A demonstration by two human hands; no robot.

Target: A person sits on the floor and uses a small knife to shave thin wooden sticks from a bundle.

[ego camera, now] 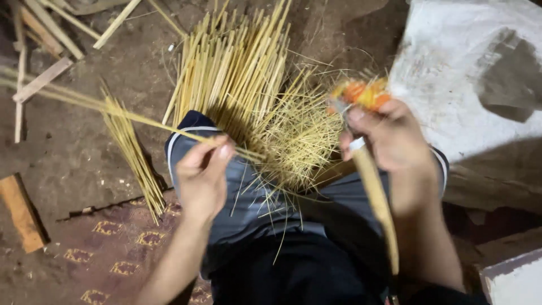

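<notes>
Bamboo strip (113, 110), long and thin, pinched in left hand (203, 175) above lap, running toward upper left. Right hand (389, 138) clamped on orange-wrapped knife handle (364, 95). Pile of split sticks (237, 68) lay on dirt floor (73, 152) beyond knees; wood block (21, 212) near left edge.

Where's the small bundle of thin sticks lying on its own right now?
In the head view, the small stick bundle lies on the dirt floor left of the left hand, beside the patterned mat.
</notes>
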